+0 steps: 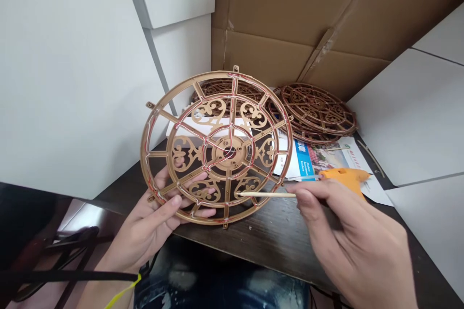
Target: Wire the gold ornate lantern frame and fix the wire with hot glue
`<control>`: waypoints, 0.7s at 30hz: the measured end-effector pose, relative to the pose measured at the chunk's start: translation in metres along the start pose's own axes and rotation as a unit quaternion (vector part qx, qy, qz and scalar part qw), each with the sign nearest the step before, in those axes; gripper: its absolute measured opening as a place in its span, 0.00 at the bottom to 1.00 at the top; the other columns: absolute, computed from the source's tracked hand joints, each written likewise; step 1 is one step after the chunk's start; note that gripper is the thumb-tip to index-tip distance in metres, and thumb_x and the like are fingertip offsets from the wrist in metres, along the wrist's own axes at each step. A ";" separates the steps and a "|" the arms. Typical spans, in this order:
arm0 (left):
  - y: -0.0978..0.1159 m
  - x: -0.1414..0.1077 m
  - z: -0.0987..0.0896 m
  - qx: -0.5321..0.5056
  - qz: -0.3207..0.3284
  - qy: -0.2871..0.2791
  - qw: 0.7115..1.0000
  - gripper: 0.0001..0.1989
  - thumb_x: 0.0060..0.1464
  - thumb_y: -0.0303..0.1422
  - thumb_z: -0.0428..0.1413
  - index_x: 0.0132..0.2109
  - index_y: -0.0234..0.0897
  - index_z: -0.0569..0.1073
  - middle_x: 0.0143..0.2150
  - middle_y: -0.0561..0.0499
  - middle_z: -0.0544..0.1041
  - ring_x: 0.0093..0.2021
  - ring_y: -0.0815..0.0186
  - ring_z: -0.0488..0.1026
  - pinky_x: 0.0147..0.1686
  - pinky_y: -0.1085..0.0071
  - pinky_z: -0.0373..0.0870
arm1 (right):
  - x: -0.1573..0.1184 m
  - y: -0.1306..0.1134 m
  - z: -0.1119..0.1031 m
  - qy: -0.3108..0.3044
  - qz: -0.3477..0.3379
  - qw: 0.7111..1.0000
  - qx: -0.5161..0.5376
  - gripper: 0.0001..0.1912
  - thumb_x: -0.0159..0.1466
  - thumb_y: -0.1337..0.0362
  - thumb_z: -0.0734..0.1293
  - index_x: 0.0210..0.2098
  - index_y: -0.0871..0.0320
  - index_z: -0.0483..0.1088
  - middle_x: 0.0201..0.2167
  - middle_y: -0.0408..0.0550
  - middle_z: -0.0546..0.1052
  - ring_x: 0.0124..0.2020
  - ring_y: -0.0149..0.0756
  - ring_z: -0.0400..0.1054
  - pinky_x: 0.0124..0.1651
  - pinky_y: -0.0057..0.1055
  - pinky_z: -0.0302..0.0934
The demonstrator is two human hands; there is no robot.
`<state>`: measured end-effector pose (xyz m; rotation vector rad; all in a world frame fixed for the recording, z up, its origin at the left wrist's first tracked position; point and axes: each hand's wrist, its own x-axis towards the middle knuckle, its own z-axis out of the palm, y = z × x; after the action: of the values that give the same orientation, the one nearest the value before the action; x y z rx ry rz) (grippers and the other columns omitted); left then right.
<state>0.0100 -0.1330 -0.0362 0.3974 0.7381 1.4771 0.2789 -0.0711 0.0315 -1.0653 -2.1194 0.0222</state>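
Gold-coloured and openwork, a round frame (237, 145) is held up, tilted, above the dark bench (253, 231), before the person. Its lower left rim is pinched by the left grip (152, 224), with the thumb pressed on the near face and the fingers spread behind. A thin wooden stick (270, 194) is pinched between the thumb and forefinger of the right grip (357, 231), and its tip is brought to the scrollwork at the lower right; whether the frame is touched by it cannot be told. Red and white wires (232, 126) are seen along the outer rim, the inner rings and several spokes, so the laying of the wire can be judged largely done. At the hub, strands are seen crossing the opening, and some tidying or pressing of wire into the channels may be left. Whether the wires are fixed down cannot be made out. An orange glue gun (344, 177) is laid on printed papers (306, 161) beyond the right grip, held by neither hand. Behind, similar frames (317, 106) are piled in 2 places, but how complete those are cannot be judged.
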 end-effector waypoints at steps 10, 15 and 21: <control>-0.001 -0.001 -0.005 0.015 -0.003 -0.006 1.000 0.38 0.69 0.24 0.51 0.76 0.62 0.49 0.67 0.48 0.75 0.61 0.51 0.78 0.58 0.47 0.79 | 0.006 -0.002 0.017 0.033 -0.025 0.998 -0.045 0.04 0.72 0.68 0.68 0.45 0.55 0.73 0.37 0.43 0.82 0.37 0.31 0.76 0.43 0.28 0.67; 0.000 -0.001 -0.007 0.013 -0.005 -0.026 1.000 0.37 0.69 0.24 0.51 0.76 0.60 0.50 0.69 0.45 0.73 0.61 0.48 0.77 0.57 0.46 0.79 | 0.011 0.000 0.022 0.023 -0.026 0.999 -0.015 0.02 0.72 0.68 0.68 0.42 0.56 0.74 0.36 0.42 0.82 0.36 0.28 0.76 0.42 0.25 0.66; -0.001 -0.001 -0.007 0.009 -0.011 -0.034 0.999 0.30 0.69 0.24 0.51 0.72 0.53 0.60 0.68 0.45 0.73 0.60 0.49 0.78 0.57 0.50 0.79 | 0.012 0.004 0.031 -0.023 0.111 0.988 0.104 0.08 0.73 0.61 0.66 0.39 0.55 0.75 0.25 0.38 0.77 0.25 0.25 0.71 0.31 0.22 0.65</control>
<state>0.0062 -0.1351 -0.0416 0.4501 0.7007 1.4309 0.2577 -0.0508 0.0152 -1.1763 -1.9774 0.3705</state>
